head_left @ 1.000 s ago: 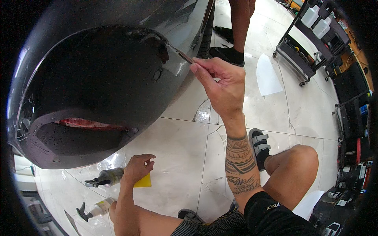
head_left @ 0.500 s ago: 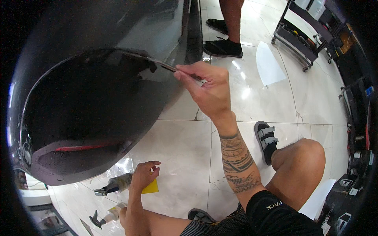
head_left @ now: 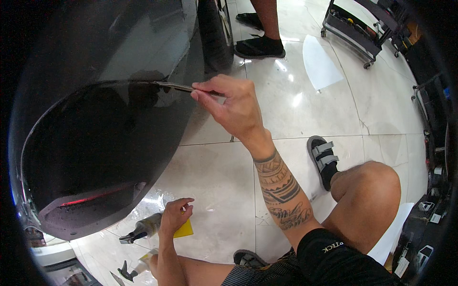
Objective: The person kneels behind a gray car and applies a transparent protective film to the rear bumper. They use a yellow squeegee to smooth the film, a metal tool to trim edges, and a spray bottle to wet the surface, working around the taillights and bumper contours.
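My right hand point(head_left: 229, 107) pinches a slim metal-coloured knife point(head_left: 179, 86) between thumb and fingers. Its tip meets the glossy dark car body panel point(head_left: 105, 138), at a curved edge point(head_left: 109, 85) between a shiny black area and a greyer surface above. Low on the panel is a narrow red reflector point(head_left: 90, 197), with water drops around it. My left hand point(head_left: 175, 217) hangs by my knee, index finger stretched and other fingers curled. From under that palm a yellow card point(head_left: 183, 229) sticks out; the grip itself is hidden.
Two spray bottles, one dark point(head_left: 148, 226) and one pale point(head_left: 143, 262), are beside my left forearm. A person's feet in black shoes point(head_left: 260, 46) stand beyond the wheel point(head_left: 215, 35). A white sheet point(head_left: 320, 64) lies on the tiles, before a black wheeled cart point(head_left: 355, 28).
The knife and my right hand have moved left along the curved edge. The view has shifted a little, showing more of the wheel. My left hand stays by the knee.
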Demonstrator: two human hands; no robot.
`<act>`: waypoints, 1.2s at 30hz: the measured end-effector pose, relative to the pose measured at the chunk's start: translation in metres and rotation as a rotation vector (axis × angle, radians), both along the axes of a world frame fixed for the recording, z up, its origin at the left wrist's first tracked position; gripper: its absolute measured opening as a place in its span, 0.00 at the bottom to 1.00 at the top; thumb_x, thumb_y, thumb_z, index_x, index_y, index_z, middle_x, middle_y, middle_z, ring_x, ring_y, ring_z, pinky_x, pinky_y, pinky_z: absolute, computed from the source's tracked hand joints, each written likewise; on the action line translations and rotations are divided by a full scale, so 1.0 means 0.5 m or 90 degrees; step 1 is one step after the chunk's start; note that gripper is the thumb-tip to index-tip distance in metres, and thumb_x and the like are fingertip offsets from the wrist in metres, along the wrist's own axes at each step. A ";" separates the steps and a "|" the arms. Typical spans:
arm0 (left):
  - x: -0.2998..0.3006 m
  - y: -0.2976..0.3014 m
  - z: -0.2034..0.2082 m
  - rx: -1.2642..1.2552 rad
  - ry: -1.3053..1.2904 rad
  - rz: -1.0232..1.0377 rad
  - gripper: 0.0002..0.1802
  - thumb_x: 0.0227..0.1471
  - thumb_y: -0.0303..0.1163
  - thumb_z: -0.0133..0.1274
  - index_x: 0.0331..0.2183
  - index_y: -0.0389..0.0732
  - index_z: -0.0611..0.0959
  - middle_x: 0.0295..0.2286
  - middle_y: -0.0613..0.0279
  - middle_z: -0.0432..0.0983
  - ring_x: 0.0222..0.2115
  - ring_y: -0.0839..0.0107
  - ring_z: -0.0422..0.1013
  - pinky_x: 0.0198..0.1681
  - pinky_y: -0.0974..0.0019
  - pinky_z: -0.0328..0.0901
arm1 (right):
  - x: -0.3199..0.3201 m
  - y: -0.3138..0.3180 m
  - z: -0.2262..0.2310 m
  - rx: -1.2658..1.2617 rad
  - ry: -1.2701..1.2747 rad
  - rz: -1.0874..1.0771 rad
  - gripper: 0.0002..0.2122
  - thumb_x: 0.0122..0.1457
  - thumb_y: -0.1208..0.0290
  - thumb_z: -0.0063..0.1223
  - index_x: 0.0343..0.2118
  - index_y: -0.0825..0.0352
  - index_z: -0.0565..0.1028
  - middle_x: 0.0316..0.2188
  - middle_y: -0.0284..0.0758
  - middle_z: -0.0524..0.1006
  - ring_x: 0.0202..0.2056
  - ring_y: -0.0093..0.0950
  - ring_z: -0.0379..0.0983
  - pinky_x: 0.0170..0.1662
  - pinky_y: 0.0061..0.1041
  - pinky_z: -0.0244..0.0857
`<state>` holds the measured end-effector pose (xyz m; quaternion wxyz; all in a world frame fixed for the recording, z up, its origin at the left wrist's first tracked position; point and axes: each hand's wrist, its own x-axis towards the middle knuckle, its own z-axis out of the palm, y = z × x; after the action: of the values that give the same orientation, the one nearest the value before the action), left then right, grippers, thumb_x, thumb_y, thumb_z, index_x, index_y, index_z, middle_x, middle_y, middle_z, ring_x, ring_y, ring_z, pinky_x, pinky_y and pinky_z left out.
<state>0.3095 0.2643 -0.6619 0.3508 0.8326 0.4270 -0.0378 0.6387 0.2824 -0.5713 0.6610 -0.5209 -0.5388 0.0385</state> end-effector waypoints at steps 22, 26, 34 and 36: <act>0.013 0.004 -0.007 -0.018 0.032 0.022 0.13 0.47 0.29 0.56 0.38 0.40 0.84 0.26 0.54 0.79 0.21 0.67 0.71 0.30 0.67 0.67 | 0.092 0.048 -0.012 0.041 -0.134 0.000 0.06 0.49 0.68 0.63 0.27 0.64 0.81 0.22 0.37 0.78 0.24 0.34 0.77 0.26 0.27 0.68; 0.006 0.006 -0.018 0.007 0.006 0.003 0.14 0.47 0.29 0.56 0.39 0.40 0.83 0.26 0.54 0.79 0.22 0.67 0.72 0.30 0.68 0.67 | 0.107 0.058 -0.007 0.052 -0.156 0.005 0.06 0.49 0.67 0.63 0.27 0.64 0.81 0.23 0.36 0.78 0.25 0.33 0.77 0.27 0.27 0.68; 0.008 0.011 -0.023 -0.011 -0.005 0.006 0.14 0.48 0.29 0.56 0.39 0.40 0.83 0.25 0.53 0.78 0.22 0.66 0.73 0.30 0.66 0.67 | 0.149 0.093 0.009 0.074 -0.229 0.011 0.06 0.49 0.68 0.64 0.27 0.63 0.82 0.24 0.35 0.77 0.26 0.34 0.75 0.29 0.29 0.68; 0.003 0.012 -0.028 -0.005 -0.016 0.006 0.14 0.48 0.29 0.56 0.39 0.39 0.83 0.25 0.53 0.78 0.22 0.66 0.73 0.30 0.66 0.67 | 0.160 0.097 0.017 0.082 -0.253 0.008 0.05 0.49 0.68 0.63 0.27 0.63 0.82 0.25 0.35 0.77 0.26 0.34 0.75 0.30 0.29 0.68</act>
<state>0.3110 0.2703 -0.6758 0.3595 0.8297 0.4262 -0.0277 0.7187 0.3306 -0.5628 0.5732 -0.4717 -0.6632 -0.0955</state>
